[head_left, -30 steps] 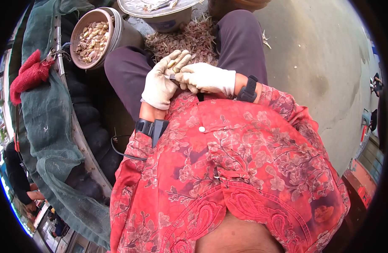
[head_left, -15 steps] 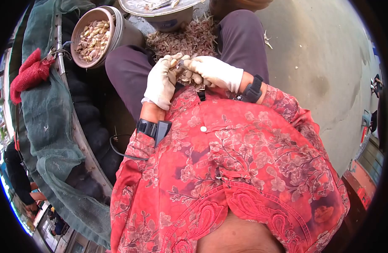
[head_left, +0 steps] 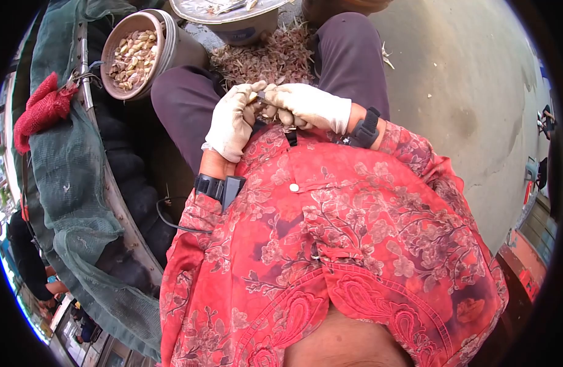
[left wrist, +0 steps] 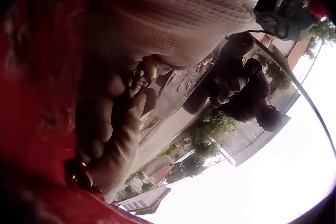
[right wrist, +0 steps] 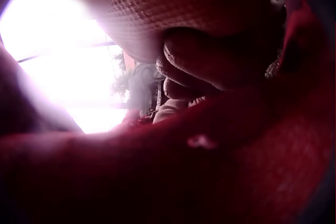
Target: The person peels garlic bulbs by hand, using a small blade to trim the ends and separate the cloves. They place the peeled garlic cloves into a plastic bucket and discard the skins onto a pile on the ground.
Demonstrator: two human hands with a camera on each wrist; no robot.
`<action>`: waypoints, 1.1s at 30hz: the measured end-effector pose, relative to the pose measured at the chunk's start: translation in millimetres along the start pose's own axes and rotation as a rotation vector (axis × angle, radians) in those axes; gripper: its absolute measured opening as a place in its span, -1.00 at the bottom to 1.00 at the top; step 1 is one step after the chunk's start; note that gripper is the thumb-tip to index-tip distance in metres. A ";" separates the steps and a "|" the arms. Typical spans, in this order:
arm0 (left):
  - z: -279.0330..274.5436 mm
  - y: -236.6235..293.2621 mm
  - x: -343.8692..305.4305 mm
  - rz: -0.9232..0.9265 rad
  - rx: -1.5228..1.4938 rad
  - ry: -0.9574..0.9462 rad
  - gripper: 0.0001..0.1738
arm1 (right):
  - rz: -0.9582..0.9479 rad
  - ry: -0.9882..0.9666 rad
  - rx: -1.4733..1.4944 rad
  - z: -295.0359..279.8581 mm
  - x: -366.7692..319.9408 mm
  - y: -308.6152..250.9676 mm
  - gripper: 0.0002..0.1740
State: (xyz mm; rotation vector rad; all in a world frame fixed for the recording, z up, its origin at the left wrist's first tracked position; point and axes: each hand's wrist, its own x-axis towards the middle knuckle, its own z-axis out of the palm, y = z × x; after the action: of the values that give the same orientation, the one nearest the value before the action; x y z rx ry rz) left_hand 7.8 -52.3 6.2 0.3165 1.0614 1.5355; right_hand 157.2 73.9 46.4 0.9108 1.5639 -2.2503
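My left hand [head_left: 230,125], in a white knit glove, pinches a pale garlic clove [head_left: 252,96] between thumb and fingers over my lap. The same clove [left wrist: 150,67] shows between gloved fingertips in the left wrist view, with papery skins [left wrist: 137,83] beside it. My right hand [head_left: 312,106], also gloved, meets the left from the other side. It grips a small dark blade [head_left: 261,95], whose tip is right at the clove; its handle is hidden in the fingers. Curled fingers [right wrist: 194,58] of that hand fill the right wrist view. More skins lie below both hands.
A tilted bucket [head_left: 104,64] of garlic cloves [head_left: 134,58] stands beyond my left knee. Between my knees a heap of garlic skins [head_left: 266,58] covers the ground. Behind it, a basin [head_left: 241,32] carries a round tray [head_left: 199,17]. Green netting [head_left: 73,189] hangs along the left.
My left hand's fingers, stretched out a second ago with the clove lying on them, have curled in to pinch it. My right hand has shifted slightly, bringing the blade up to the clove.
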 end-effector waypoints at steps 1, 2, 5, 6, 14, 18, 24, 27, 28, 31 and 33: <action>-2.5 -3.2 1.4 0.000 0.000 0.000 -0.70 | 0.001 0.001 0.005 0.0 0.6 0.1 -0.57; -7.5 -8.6 3.8 -0.025 -0.070 0.005 -0.67 | 0.002 0.002 0.011 0.6 1.2 -0.1 -0.58; -11.9 -9.0 5.9 -0.085 -0.162 -0.037 -0.61 | 0.012 0.047 -0.025 4.3 -2.0 -6.9 -0.61; -12.2 -7.9 5.8 -0.120 -0.183 -0.081 -0.59 | 0.013 0.047 -0.024 4.8 -2.1 -5.9 -0.61; -7.8 0.0 0.5 -0.076 -0.095 -0.128 -0.68 | 0.014 0.061 0.059 1.4 -0.6 -2.6 -0.64; -12.7 -7.6 4.3 -0.060 -0.057 -0.051 -0.57 | -0.030 0.057 -0.012 8.2 -0.9 -5.3 -0.66; -2.6 8.3 5.3 -0.193 -0.213 -0.049 -0.58 | -0.031 -0.085 -0.039 14.9 -7.5 -8.5 -0.66; -2.5 3.7 6.1 -0.153 -0.246 -0.019 -0.62 | -0.001 -0.045 -0.010 13.8 -9.0 -12.6 -0.65; -3.4 1.9 6.4 -0.114 -0.265 0.008 -0.64 | 0.010 0.001 0.056 13.7 -4.2 -4.4 -0.63; -6.1 2.4 5.0 -0.181 -0.274 -0.028 -0.67 | 0.012 0.051 -0.018 7.0 -1.6 -6.4 -0.60; -13.8 -0.5 5.4 -0.149 -0.181 -0.037 -0.67 | 0.022 0.053 -0.046 5.6 -1.4 -7.0 -0.58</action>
State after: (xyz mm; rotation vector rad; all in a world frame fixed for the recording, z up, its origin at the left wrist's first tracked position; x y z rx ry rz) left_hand -3.2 -53.6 -3.7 0.1366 0.8896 1.4741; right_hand 152.6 71.3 53.8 0.9781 1.6131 -2.1827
